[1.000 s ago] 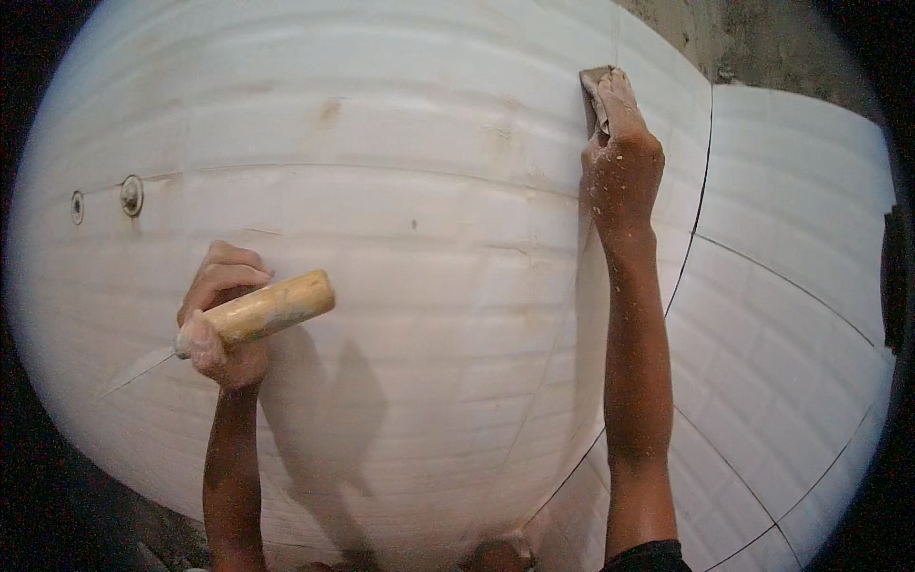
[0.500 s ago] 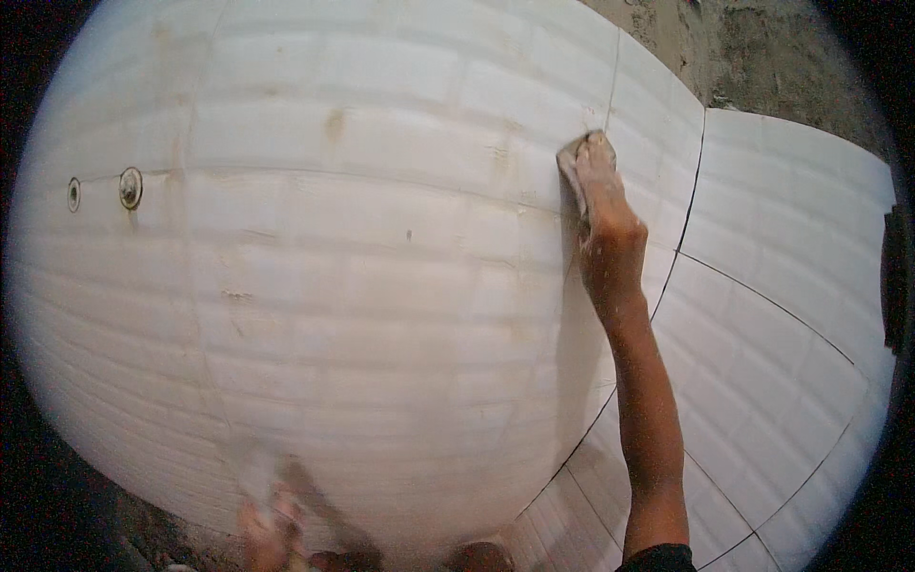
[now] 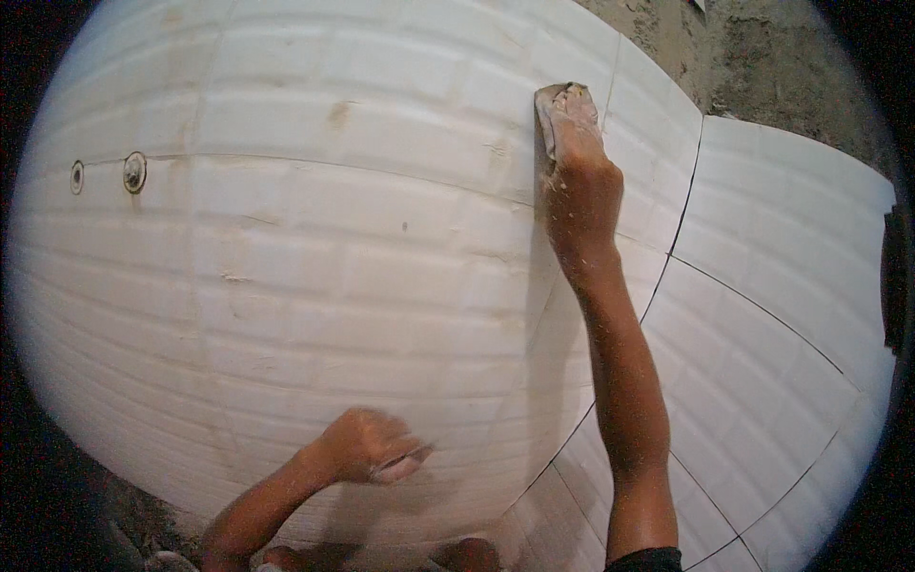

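Observation:
My right hand (image 3: 577, 133) presses a dusty, off-white rag (image 3: 546, 124) flat against the white tiled wall (image 3: 362, 229), high up near the corner. The rag's edge shows along the left side of the fingers; the rest of it lies under the hand. Lower down, my left hand (image 3: 376, 445) is in front of the same wall with its fingers curled. Motion blurs it, and what it holds, if anything, I cannot make out. Faint brown stains and small marks dot the tiles.
Two round pipe fittings (image 3: 135, 173) stick out of the wall at left. Another white tiled wall (image 3: 762, 267) meets it at the right corner. Bare rough cement (image 3: 782, 67) shows above the tiles, and a dark object (image 3: 893, 281) stands at the far right edge.
My right hand has slid up and slightly left along the wall with the rag. My left hand has risen from the lower edge and moved right. The view has shifted a little.

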